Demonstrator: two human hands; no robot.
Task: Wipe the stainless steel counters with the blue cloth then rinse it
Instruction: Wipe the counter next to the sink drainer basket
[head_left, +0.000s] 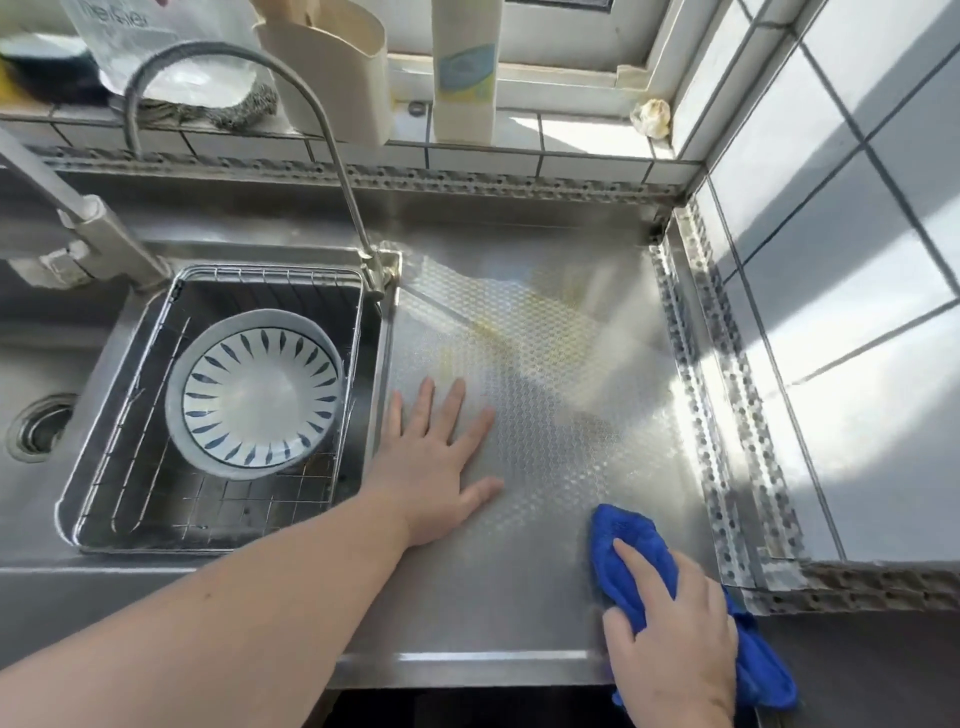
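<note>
The stainless steel counter (540, 364) with a embossed honeycomb pattern fills the middle, right of the sink (47, 364). My left hand (436, 462) lies flat on it with fingers spread, near the sink's edge. The blue cloth (631, 540) sits bunched at the counter's front right corner, its tail hanging over the front edge. My right hand (670, 629) lies on top of the cloth, index finger stretched forward, pressing it onto the steel.
A wire basket (93, 493) in the sink holds a white bowl (254, 389) with blue strokes. The tap (332, 156) arcs over it. A cream holder (337, 78) and a white bottle (465, 73) stand on the tiled ledge. Tiled wall rises at right.
</note>
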